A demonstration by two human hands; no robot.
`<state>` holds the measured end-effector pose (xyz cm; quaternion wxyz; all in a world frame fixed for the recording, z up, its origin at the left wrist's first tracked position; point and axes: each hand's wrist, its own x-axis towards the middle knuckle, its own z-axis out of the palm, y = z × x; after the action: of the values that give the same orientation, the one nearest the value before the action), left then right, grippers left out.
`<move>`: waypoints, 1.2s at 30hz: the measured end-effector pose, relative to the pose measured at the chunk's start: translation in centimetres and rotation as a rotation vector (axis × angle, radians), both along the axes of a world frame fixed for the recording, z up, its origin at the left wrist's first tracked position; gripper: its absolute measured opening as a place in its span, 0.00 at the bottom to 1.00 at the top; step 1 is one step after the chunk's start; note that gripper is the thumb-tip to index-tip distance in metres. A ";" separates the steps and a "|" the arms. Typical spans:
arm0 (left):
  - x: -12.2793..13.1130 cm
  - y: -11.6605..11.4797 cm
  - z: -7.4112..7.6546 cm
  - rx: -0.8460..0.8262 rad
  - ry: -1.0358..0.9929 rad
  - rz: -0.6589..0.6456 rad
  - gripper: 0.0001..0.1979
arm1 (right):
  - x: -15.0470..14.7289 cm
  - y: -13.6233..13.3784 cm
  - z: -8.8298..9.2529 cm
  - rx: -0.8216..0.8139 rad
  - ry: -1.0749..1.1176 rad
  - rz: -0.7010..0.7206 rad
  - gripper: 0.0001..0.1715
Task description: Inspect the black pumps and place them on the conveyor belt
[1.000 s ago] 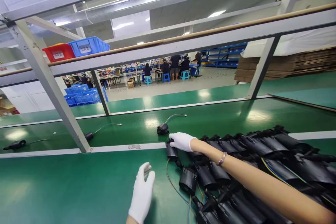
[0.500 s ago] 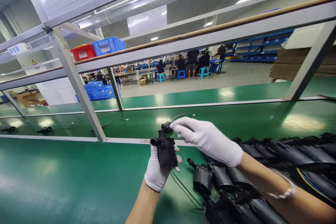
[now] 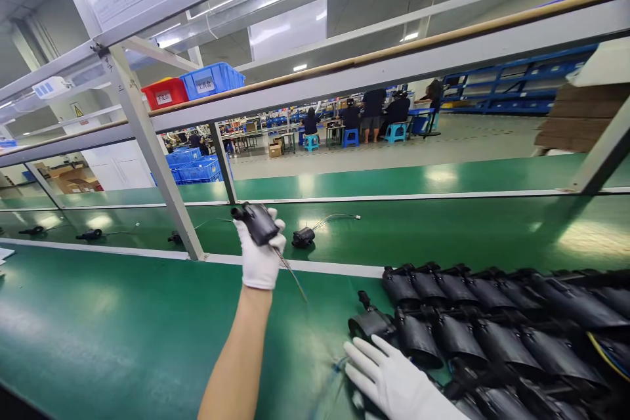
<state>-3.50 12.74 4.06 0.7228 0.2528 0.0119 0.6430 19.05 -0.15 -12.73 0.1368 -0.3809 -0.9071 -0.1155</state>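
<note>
My left hand, in a white glove, is stretched forward and closed round a small black pump-like part whose wires trail down from it, held above the green belt near the white line. My right hand, also gloved, lies low at the bottom of the view with fingers spread and nothing in it, beside a pile of several like black parts. Another black part with wires lies on the belt just right of my left hand.
More black parts lie spaced along the green conveyor to the left. A grey metal frame post stands just left of my left hand. Red and blue bins sit on the upper rail. People sit at benches far behind.
My left hand has carried the black part forward and to the left over the belt. My right hand let go of it and dropped back beside the pile.
</note>
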 end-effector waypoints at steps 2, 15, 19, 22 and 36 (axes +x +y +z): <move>-1.8 0.8 1.9 0.019 -0.032 0.029 0.30 | 0.6 0.8 -0.6 0.048 0.036 -0.024 0.18; -1.6 -5.8 -2.9 0.070 0.249 -0.118 0.34 | -4.3 3.4 14.2 -0.009 0.639 0.020 0.11; -0.4 -7.3 -4.3 0.114 0.258 -0.221 0.36 | -6.4 1.7 16.2 -0.058 0.840 0.008 0.08; 0.1 -8.3 -4.9 0.066 0.240 -0.262 0.36 | -7.3 1.3 15.9 -0.065 0.888 -0.022 0.08; 0.8 -9.5 -7.0 -0.006 0.301 -0.269 0.38 | -7.5 0.6 16.0 -0.255 0.640 -0.222 0.11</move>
<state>-2.69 3.19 -2.90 0.7932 0.3430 0.0878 0.4955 11.59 0.49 3.27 0.3516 -0.5081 -0.7786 0.1094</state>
